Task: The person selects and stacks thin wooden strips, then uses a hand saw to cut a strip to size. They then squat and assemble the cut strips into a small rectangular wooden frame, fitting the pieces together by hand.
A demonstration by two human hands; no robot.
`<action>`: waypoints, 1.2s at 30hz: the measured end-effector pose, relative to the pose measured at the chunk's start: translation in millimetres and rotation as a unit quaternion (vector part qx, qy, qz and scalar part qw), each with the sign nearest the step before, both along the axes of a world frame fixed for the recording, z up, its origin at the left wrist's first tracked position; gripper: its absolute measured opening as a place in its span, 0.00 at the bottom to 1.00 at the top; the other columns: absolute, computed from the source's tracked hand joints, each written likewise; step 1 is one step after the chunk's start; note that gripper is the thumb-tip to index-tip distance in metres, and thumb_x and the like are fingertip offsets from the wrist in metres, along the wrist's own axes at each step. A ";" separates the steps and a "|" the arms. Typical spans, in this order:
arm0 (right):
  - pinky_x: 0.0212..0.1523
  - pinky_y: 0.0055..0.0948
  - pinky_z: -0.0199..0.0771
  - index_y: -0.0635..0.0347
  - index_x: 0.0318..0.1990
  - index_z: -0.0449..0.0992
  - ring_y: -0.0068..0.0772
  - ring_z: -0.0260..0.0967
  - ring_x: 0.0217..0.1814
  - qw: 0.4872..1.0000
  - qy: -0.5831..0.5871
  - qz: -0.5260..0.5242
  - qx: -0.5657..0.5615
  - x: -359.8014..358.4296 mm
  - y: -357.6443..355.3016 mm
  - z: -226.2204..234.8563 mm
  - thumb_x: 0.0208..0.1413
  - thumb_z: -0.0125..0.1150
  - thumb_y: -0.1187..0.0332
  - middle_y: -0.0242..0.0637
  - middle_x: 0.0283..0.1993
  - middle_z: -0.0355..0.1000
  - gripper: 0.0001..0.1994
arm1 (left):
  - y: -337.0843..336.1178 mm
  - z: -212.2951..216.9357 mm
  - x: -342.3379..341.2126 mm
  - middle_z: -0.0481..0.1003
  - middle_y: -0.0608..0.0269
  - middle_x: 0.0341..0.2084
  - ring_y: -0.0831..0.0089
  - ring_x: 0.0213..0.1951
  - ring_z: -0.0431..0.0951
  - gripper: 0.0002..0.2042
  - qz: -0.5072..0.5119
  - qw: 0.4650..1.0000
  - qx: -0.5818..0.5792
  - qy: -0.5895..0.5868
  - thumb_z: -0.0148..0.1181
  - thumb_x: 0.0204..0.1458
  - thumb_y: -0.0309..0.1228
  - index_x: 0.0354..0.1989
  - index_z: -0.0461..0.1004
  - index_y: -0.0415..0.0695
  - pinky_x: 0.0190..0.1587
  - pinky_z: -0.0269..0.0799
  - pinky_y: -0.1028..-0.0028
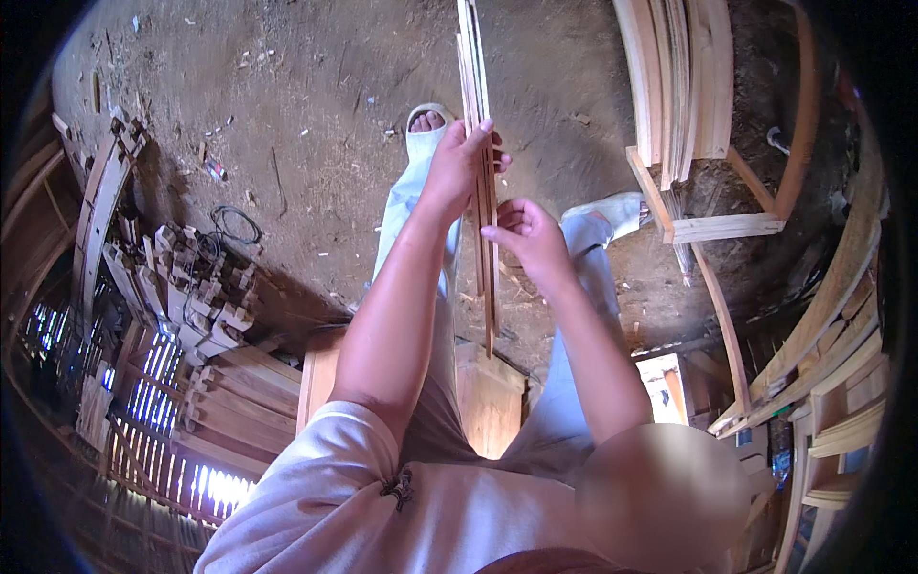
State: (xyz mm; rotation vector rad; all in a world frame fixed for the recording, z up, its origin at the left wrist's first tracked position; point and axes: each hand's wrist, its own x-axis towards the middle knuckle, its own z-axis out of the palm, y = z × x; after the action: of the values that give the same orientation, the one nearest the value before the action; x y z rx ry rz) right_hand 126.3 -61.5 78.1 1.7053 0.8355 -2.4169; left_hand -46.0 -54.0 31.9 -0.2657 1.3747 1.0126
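Slats: we see a bundle of thin wooden slats (481, 143) held upright at scene centre, running from the far edge down between our knees.
Left hand (459, 163): closed round the bundle higher up, fingers wrapped over it.
Right hand (526, 239): curled, fingertips pinching the slats lower down.
Right, far: stack of curved boards (674, 86) on a wooden frame (727, 228).
Left: pile of notched wood pieces (191, 287) on the dirt floor (306, 115).

Dirt floor (316, 105) with wood scraps (196, 277), black cord (236, 225).
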 end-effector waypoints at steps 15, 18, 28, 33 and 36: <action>0.47 0.24 0.76 0.66 0.50 0.74 0.23 0.75 0.44 0.996 0.038 -0.061 -0.051 2.4 -2.6 -7.5 0.59 0.68 0.73 0.35 0.42 0.77 0.14 | -10.3 4.8 -13.2 0.77 0.57 0.36 0.64 0.37 0.84 0.13 0.009 0.999 -0.038 -0.014 0.47 0.71 0.38 0.50 0.66 0.40 0.36 0.83 0.64; 0.47 0.24 0.76 0.68 0.52 0.73 0.24 0.76 0.45 0.998 0.038 -0.037 0.020 3.1 -13.6 -12.5 0.60 0.66 0.74 0.36 0.43 0.77 0.14 | -8.6 5.8 -11.0 0.77 0.55 0.36 0.63 0.39 0.85 0.13 -0.001 0.999 -0.035 -0.007 0.45 0.72 0.38 0.50 0.66 0.38 0.36 0.83 0.64; 0.54 0.30 0.72 0.69 0.60 0.66 0.28 0.73 0.50 0.996 -0.005 -0.028 0.081 7.8 -24.0 -16.9 0.65 0.48 0.76 0.41 0.50 0.74 0.17 | -9.7 1.9 -4.4 0.80 0.51 0.42 0.62 0.42 0.84 0.15 0.018 0.999 -0.019 -0.042 0.44 0.72 0.36 0.53 0.67 0.36 0.46 0.82 0.63; 0.55 0.29 0.70 0.70 0.59 0.68 0.26 0.72 0.52 0.993 0.011 -0.075 0.087 6.3 -19.8 -14.8 0.65 0.47 0.75 0.40 0.52 0.75 0.17 | -10.5 -3.2 2.4 0.80 0.54 0.40 0.67 0.39 0.82 0.12 0.046 0.997 -0.050 -0.043 0.51 0.70 0.36 0.52 0.66 0.41 0.42 0.79 0.66; 0.52 0.29 0.73 0.70 0.58 0.71 0.26 0.73 0.48 0.995 -0.010 -0.059 0.080 2.9 -16.3 -15.8 0.65 0.53 0.73 0.41 0.49 0.77 0.17 | -9.6 -6.7 7.4 0.79 0.57 0.38 0.68 0.39 0.80 0.15 0.031 0.998 -0.049 -0.013 0.50 0.70 0.39 0.53 0.70 0.39 0.44 0.77 0.65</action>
State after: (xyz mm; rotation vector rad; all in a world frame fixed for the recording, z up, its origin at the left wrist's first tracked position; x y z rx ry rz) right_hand 129.2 -77.8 62.3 1.8813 0.9770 -2.4624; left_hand -38.6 -63.6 25.2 -0.3945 1.4022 0.9917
